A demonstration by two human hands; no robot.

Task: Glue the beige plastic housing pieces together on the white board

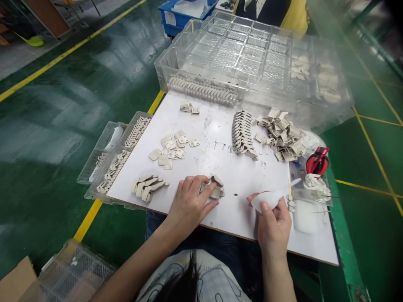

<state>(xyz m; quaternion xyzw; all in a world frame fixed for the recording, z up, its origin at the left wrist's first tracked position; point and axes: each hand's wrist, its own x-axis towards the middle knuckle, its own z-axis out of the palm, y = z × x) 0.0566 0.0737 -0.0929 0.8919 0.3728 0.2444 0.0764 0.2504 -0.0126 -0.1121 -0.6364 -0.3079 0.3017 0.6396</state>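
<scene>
Left hand (190, 197): fingers apart, the fingertips at the near and left sides of the beige clips; whether they grip one cannot be told.
Beige clips (218, 191): a small cluster on the white surface (210, 157), at the left fingertips; matte, bent, with curved edges, partly covered by the fingers.
Right hand (274, 222): fingers together on the white object, thumb on top.
White object (265, 200): smooth, rounded, slightly see-through, raised over the surface, to the right of the left fingers.
Bent pieces (147, 186): overlapping, left of the left fingers.
Flat pieces (170, 147): pale, squarish with rounded corners, scattered beyond the left fingers and to their left.
Curved row (242, 133): beige pieces nested closely, beyond both hands.
Loose heap (285, 136): jumbled beige pieces, some with cut-outs, beyond the right fingers.
Clear trays (248, 52): stacked at the far edge, past the row.
Red-handled tool (317, 162): beyond the right fingers, farther right.
</scene>
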